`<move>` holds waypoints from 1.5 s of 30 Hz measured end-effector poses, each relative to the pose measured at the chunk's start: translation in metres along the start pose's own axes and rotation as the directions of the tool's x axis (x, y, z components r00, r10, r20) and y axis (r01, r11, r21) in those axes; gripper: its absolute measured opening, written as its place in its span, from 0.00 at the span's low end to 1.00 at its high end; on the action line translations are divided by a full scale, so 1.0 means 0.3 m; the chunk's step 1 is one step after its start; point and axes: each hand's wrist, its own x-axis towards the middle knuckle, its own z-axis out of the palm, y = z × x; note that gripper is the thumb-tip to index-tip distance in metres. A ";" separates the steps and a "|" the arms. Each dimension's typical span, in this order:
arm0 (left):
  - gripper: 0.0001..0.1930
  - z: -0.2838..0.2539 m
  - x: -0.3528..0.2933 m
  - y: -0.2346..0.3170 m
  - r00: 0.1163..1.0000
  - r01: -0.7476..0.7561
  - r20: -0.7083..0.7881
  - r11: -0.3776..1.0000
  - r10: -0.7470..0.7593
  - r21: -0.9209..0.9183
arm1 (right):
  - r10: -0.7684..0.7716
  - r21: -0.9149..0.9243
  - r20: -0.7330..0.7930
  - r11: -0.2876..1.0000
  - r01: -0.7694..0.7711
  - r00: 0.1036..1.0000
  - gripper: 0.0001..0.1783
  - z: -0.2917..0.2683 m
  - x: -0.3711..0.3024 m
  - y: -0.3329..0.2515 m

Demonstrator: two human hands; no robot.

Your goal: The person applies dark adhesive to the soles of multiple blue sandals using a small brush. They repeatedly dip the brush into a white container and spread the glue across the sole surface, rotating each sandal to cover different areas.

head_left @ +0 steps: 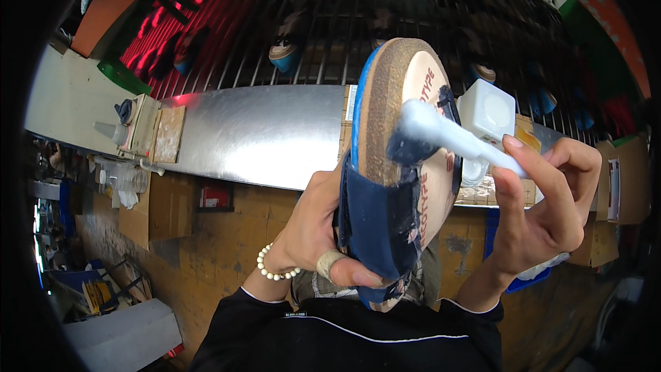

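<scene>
My right hand has thumb and forefinger pinched on the handle of a white stick-like tool, the other fingers curled in behind. The tool slants up and to the left, its thick rounded end over the sole. That end is blurred, so I can't say for sure whether it touches the dark patch just under it.

My left hand is closed around an unfinished sandal, with the thumb pressed across the near side and a tan wrap on that thumb. The other fingers are mostly hidden behind. I hold the sandal up in front of my chest, sole turned to the right, with its brown speckled edge and a blue layer along the left. A wide navy strap goes round its lower part.

A beaded bracelet sits on my left wrist, above my black sleeve.

Beyond the sandal, a square white container stands to its right. A shiny metal table stretches to the left, and past it run metal bars carrying more footwear, with red light at the left. Below the table, a cardboard box stands on the brown floor.
</scene>
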 end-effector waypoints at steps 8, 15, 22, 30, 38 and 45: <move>0.72 0.027 0.000 0.024 1.000 -0.014 0.011 0.994 0.013 0.106 | 0.121 0.025 -0.021 0.992 -0.121 0.992 0.13 0.006 0.012 0.025; 0.72 0.024 0.004 0.021 0.999 -0.021 0.041 0.997 0.018 0.068 | 0.058 0.304 0.115 0.948 -0.090 0.992 0.23 -0.008 -0.014 0.098; 0.72 0.039 0.017 0.068 1.000 -0.017 0.022 0.999 0.016 0.050 | -0.067 0.328 0.099 0.944 0.031 0.993 0.27 -0.008 -0.013 0.131; 0.72 0.044 0.004 0.044 1.000 -0.022 0.008 1.000 0.022 -0.008 | -0.164 0.426 0.124 0.900 0.097 0.979 0.26 -0.001 -0.007 0.159; 0.68 0.041 -0.008 -0.009 0.997 -0.032 0.066 0.985 0.044 -0.168 | -0.269 0.431 0.158 0.885 0.179 0.950 0.27 -0.009 0.015 0.203; 0.59 0.067 -0.011 0.041 0.990 0.142 0.029 0.976 -0.140 -0.166 | -0.301 0.465 0.163 0.863 0.196 0.940 0.28 -0.009 0.009 0.211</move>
